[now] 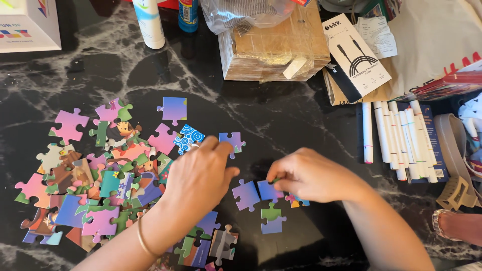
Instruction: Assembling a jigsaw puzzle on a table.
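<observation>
Hands meet at center: right hand pinches blue puzzle piece, left hand beside.

Two bare hands, left hand and right hand, with bare forearms and no sleeves; a thin gold bangle around the left wrist; short, unpainted fingernails; no rings or watch to make out
</observation>
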